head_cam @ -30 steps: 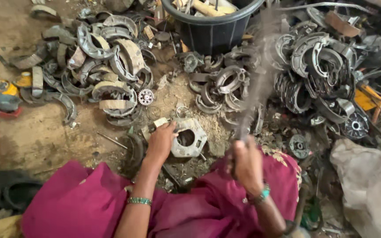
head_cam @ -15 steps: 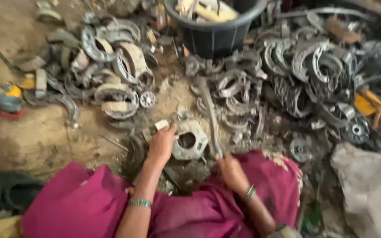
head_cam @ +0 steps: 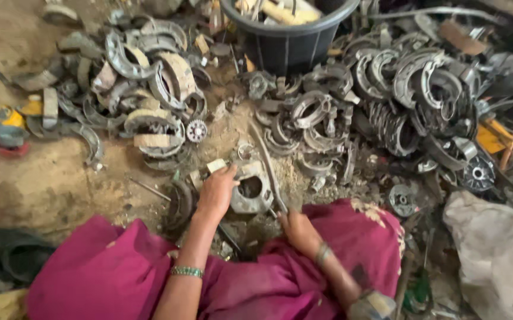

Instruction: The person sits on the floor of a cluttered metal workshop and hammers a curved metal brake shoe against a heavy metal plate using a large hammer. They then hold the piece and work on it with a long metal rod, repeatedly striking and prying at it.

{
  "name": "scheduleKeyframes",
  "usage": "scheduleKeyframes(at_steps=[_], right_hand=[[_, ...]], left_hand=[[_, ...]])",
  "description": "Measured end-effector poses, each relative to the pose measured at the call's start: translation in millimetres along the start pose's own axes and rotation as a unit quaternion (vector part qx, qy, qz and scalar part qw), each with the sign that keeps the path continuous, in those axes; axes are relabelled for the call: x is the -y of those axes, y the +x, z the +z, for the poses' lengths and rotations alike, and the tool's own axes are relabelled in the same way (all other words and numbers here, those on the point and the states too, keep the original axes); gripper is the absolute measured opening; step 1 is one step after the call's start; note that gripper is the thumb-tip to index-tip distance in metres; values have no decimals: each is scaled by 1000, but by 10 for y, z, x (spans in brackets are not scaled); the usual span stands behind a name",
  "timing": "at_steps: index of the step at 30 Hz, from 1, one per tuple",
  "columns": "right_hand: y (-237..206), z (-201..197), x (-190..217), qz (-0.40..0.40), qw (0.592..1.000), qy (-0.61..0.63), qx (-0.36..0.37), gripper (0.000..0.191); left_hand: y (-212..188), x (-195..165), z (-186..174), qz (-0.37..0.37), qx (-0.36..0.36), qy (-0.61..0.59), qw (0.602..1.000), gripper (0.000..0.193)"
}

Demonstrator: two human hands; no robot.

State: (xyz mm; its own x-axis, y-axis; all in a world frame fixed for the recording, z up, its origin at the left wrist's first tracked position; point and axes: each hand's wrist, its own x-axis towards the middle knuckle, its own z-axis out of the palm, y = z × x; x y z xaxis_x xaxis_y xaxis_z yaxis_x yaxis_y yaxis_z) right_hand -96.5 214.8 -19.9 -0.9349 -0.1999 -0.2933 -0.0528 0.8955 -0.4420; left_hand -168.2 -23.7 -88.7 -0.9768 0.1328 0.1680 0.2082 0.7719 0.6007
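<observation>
My right hand (head_cam: 297, 230), grip closed on the metal rod (head_cam: 266, 166), has swung it down onto the round casting (head_cam: 250, 188) my left hand (head_cam: 216, 192) steadies.

black bucket (head_cam: 289, 44), piles of curved metal shoes (head_cam: 387, 89), white sack (head_cam: 496, 249)

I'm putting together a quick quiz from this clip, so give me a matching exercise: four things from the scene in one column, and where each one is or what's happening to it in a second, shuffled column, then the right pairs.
Things:
1. metal housing
2. long metal tool
3. black bucket
4. small gear

Places or states:
A. lying loose on the dirt, left of the left hand
B. standing at the top, with pale pieces inside
C. steadied by the left hand
D. gripped in the right hand

Pairs: 1-C, 2-D, 3-B, 4-A
</observation>
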Motion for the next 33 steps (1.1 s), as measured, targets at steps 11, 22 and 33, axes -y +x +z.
scheduleKeyframes(at_steps=[11,22,33], right_hand=[[-419,-1087,434,-172,788,441,-394,30],[-40,188,-209,40,990,85,-109,21],[-257,-412,98,-81,825,457,-321,24]], left_hand=[[-33,-114,-156,-24,42,-11,999,42],[-92,-150,-202,23,-9,-17,1000,34],[-25,-160,-195,-7,28,2,1000,41]])
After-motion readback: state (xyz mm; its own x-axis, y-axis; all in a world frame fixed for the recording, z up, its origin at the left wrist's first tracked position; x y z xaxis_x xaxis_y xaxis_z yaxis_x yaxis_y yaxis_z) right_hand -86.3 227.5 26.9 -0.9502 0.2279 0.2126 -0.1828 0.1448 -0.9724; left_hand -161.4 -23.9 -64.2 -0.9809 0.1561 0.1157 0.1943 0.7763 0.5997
